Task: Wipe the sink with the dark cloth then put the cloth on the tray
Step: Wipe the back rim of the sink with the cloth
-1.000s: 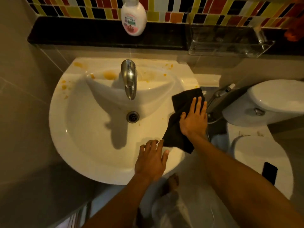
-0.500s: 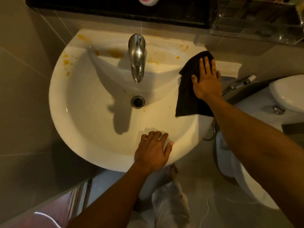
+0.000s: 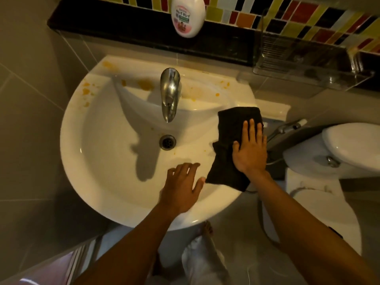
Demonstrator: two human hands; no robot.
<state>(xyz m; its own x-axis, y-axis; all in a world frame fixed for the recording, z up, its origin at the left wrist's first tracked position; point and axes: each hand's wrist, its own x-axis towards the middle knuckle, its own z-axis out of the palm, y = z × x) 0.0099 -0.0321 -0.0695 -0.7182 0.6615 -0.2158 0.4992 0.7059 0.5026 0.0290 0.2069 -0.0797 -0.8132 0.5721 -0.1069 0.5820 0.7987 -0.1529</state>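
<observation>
Bright mosaic tiles (image 3: 296, 15) in yellow, red, orange, black and white run along the wall behind a black ledge (image 3: 123, 27), and the white sink (image 3: 98, 165) sits just below that ledge. Taking the sink as the landmark: the dark cloth (image 3: 230, 128) lies draped over its right rim, hanging partly into the basin. The right hand (image 3: 249, 150) presses flat on the cloth — fingers (image 3: 245, 130) straight and spread, not curled round the fabric — so the cloth sits beneath the palm, reaching past the fingertips towards the back of the sink and past the wrist towards its front edge. The left hand (image 3: 182, 190) rests on the sink's front rim, fingers loosely bent and grasping nothing, just beside the cloth's near corner.

The cloth is black or near black, soft and rumpled, with folds along its left side. Orange stains (image 3: 146, 84) mark the back and left of the sink, with small specks near the drain (image 3: 167, 142). A chrome tap (image 3: 169, 93) juts over the basin from the sink's back edge.

Behind the sink on the ledge stands a white soap bottle (image 3: 188, 15) — its label shows Japanese characters, too small to read with certainty. A clear tray (image 3: 308, 64) sits on the ledge to the sink's rear right, and a white toilet (image 3: 337, 149) stands to its right.
</observation>
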